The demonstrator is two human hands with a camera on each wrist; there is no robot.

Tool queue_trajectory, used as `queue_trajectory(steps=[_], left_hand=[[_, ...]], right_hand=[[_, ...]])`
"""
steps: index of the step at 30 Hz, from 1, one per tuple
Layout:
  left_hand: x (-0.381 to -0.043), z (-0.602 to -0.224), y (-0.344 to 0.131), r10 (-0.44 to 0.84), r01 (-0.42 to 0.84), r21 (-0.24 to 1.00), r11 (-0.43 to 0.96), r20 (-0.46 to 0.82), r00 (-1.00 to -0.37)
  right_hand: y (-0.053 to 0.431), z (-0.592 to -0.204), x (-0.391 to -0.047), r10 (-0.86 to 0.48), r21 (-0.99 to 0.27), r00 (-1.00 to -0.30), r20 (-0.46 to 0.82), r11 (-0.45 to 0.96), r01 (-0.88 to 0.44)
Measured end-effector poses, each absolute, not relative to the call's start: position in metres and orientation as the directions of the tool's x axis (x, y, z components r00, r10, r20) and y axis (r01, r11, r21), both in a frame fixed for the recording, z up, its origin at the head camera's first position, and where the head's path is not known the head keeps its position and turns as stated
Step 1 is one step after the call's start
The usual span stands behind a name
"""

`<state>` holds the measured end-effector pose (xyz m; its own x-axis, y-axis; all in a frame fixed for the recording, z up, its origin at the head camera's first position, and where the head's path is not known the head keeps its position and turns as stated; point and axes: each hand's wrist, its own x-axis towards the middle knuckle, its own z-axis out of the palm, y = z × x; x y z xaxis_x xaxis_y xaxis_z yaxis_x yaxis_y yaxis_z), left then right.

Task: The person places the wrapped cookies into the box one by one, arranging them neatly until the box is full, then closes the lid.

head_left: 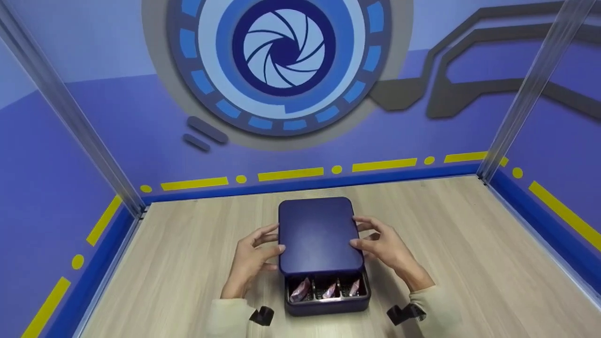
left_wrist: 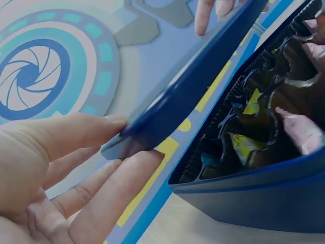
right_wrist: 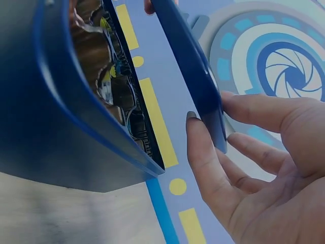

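A dark blue rounded lid [head_left: 321, 234] hangs over a matching blue box [head_left: 328, 307], covering all but its near end in the head view. My left hand [head_left: 251, 256] pinches the lid's left edge between thumb and fingers. The opposite edge is held by my right hand [head_left: 387, 244] in the same way. Both wrist views show a gap between the lid [left_wrist: 188, 76] and the box rim. Inside the box lies a dark tray with compartments. Pink wrapped sweets [head_left: 300, 290] sit in the near row, and yellow-wrapped ones [left_wrist: 246, 147] show deeper in the left wrist view.
The box stands on a light wood-grain table [head_left: 197, 244]. Blue printed panels [head_left: 141, 117] with yellow dashes rise behind and at both sides, joined by metal corner posts [head_left: 530, 89]. A black strap [head_left: 262, 316] shows at each cuff.
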<state>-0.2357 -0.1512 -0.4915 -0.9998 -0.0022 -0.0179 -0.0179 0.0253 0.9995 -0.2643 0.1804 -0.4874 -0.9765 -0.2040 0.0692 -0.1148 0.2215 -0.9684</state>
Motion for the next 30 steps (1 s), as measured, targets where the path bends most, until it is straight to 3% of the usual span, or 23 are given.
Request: queue_trajectory(steps=[21,30], left_hand=[[-0.206,-0.515,-0.143,0.015,-0.097,0.995,-0.022,-0.096,-0.995],[-0.205,-0.512,-0.141,0.011,-0.079,0.996,0.044,-0.080,-0.997]], right_hand=[[0.191,-0.495,-0.241,-0.248,-0.948,-0.967,0.048,0.293,-0.122],[0.190,-0.493,-0.238,-0.281,-0.950,-0.960,0.020,0.293,-0.106]])
